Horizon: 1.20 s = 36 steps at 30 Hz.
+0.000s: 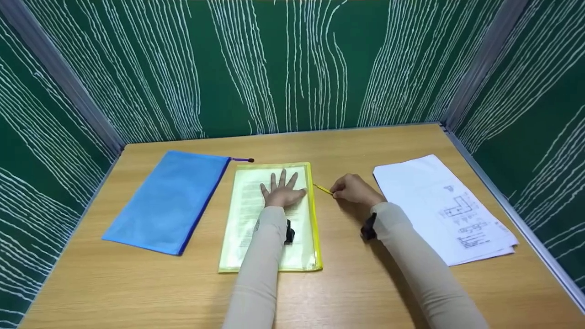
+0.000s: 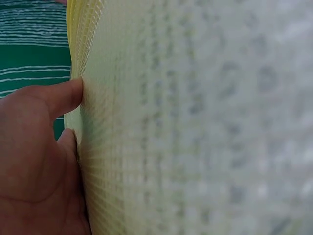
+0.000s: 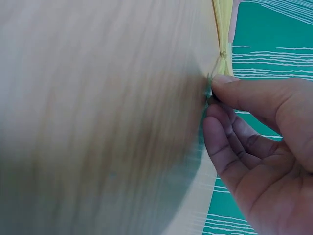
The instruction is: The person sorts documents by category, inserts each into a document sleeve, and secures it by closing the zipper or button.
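Observation:
A yellow mesh zipper folder point(image 1: 299, 249) lies flat in the middle of the table, with a printed sheet showing through its cover. My left hand point(image 1: 284, 194) rests on its upper half, fingers spread and straight; the left wrist view shows its thumb against the mesh surface. Right of the folder, my right hand point(image 1: 356, 189) pinches the end of a yellow zipper pull point(image 1: 323, 188) between thumb and fingertips. The pull stretches from the folder's right edge, along which the yellow zipper runs. In the right wrist view the fingertips hide the pull's end.
A blue zipper folder point(image 1: 167, 201) lies at the left, its purple pull point(image 1: 241, 159) pointing right. Stacked white papers point(image 1: 411, 183) with printed drawings lie at the right, partly under the right forearm. Green panels with white lines point(image 1: 292, 68) border the wooden table point(image 1: 151, 292).

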Each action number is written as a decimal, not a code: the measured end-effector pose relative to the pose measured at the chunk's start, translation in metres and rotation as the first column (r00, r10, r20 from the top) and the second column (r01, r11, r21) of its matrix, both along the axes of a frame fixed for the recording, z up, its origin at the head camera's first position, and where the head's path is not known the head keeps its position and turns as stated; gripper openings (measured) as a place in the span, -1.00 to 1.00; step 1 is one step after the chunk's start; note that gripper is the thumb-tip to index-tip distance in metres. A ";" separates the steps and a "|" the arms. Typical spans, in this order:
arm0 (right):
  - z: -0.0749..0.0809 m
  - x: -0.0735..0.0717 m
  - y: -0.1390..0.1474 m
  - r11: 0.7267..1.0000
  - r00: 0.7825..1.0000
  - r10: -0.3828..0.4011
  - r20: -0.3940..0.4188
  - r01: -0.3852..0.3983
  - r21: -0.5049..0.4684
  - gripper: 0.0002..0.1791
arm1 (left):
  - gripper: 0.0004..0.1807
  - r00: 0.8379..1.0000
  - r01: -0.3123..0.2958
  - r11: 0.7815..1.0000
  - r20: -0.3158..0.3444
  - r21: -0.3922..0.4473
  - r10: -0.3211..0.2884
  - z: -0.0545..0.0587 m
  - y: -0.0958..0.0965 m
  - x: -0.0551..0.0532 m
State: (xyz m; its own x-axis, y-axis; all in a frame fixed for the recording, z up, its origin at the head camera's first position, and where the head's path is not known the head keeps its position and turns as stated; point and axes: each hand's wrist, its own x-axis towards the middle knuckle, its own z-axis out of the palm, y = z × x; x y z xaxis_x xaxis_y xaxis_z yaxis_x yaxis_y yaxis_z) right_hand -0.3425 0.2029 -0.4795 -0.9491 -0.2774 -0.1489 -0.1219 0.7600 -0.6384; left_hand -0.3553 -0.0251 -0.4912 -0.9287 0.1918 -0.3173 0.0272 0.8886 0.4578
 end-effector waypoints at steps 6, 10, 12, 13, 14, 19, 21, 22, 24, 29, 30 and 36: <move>0.001 0.003 0.004 1.000 1.000 0.022 0.013 -0.022 0.007 -0.78 | -0.25 1.000 0.001 1.000 -0.010 -0.011 -0.002 -0.001 0.003 -0.002; 0.001 0.002 0.004 0.999 0.999 0.036 0.002 -0.036 0.008 -0.79 | -0.26 1.000 -0.006 1.000 -0.018 -0.006 0.005 -0.001 0.003 -0.003; 0.001 0.003 0.005 0.999 0.999 0.040 -0.004 -0.040 0.008 -0.79 | -0.26 1.000 -0.008 1.000 -0.023 -0.002 0.008 0.000 0.003 -0.003; 0.001 0.003 0.005 0.999 0.999 0.036 -0.006 -0.036 0.011 -0.80 | -0.26 1.000 -0.009 1.000 -0.025 0.000 0.009 0.000 0.004 -0.003; 0.001 0.003 0.005 0.999 0.999 0.036 -0.007 -0.036 0.015 -0.80 | -0.26 1.000 -0.009 1.000 -0.026 0.003 0.009 0.000 0.004 -0.003; 0.002 0.005 0.004 0.998 0.999 0.031 0.017 -0.031 0.050 -0.80 | -0.27 0.999 -0.018 1.000 -0.033 -0.007 0.018 0.000 0.005 -0.003; 0.002 0.006 0.004 0.998 0.999 0.040 0.025 -0.041 0.056 -0.79 | -0.27 0.999 -0.024 1.000 -0.031 -0.015 0.023 -0.001 0.004 -0.004; 0.002 0.006 0.004 0.997 0.998 0.050 0.023 -0.051 0.057 -0.79 | -0.27 0.999 -0.025 1.000 -0.029 -0.017 0.024 -0.001 0.004 -0.004; 0.003 0.006 0.004 0.997 0.998 0.057 0.022 -0.058 0.057 -0.79 | -0.26 0.999 -0.024 1.000 -0.033 -0.005 0.024 -0.003 0.003 -0.006; 0.003 0.008 0.007 0.996 0.997 0.071 0.009 -0.071 0.054 -0.82 | -0.26 0.999 -0.024 1.000 -0.038 0.014 0.025 -0.004 0.003 -0.009; 0.003 0.008 0.007 0.995 0.997 0.081 0.007 -0.081 0.053 -0.82 | -0.26 0.999 -0.030 1.000 -0.032 0.005 0.030 -0.002 0.003 -0.008; 0.004 0.011 0.008 0.991 0.993 0.120 -0.003 -0.119 0.054 -0.81 | -0.26 0.999 -0.038 0.999 -0.037 0.004 0.038 -0.002 0.003 -0.011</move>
State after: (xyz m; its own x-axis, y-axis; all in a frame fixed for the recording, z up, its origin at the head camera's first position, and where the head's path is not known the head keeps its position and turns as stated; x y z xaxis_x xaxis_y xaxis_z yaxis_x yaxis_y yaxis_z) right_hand -0.3314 0.2112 -0.4756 -0.9106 -0.3808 -0.1605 -0.2182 0.7730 -0.5957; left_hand -0.3659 -0.0221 -0.4936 -0.9464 0.1570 -0.2822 0.0100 0.8877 0.4603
